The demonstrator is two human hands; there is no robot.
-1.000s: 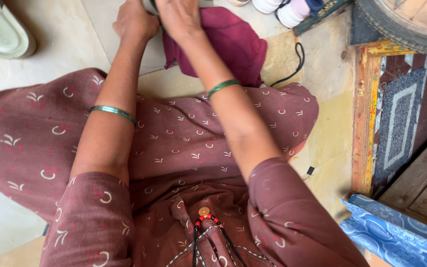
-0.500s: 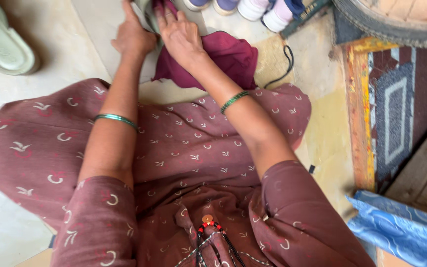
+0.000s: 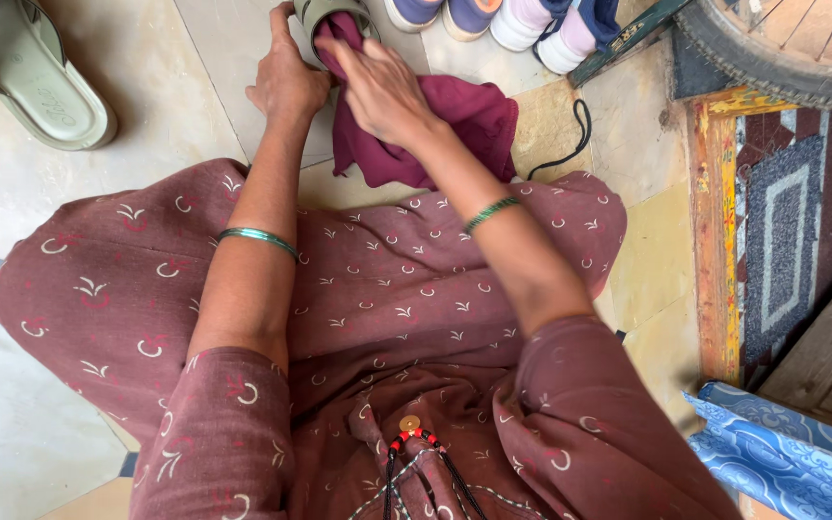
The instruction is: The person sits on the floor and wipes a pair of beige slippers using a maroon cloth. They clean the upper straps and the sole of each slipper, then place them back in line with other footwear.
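The person sat on the pale tiled floor (image 3: 12,193) in a dark red dress with small white marks (image 3: 377,289). The left hand (image 3: 286,82) was wrapped around the side of a grey-green rubber sandal (image 3: 325,14) at the top edge and held it. The right hand (image 3: 382,87) lay flat with the fingers stretched out, pressing a soft dark red cloth (image 3: 464,120) against that sandal. Part of the cloth was tucked inside the sandal, and the rest lay on the floor by the knees. Another grey-green sandal (image 3: 31,77) lay well apart on the left. Purple and pink shoes (image 3: 503,19) stood in a row just beside the held sandal.
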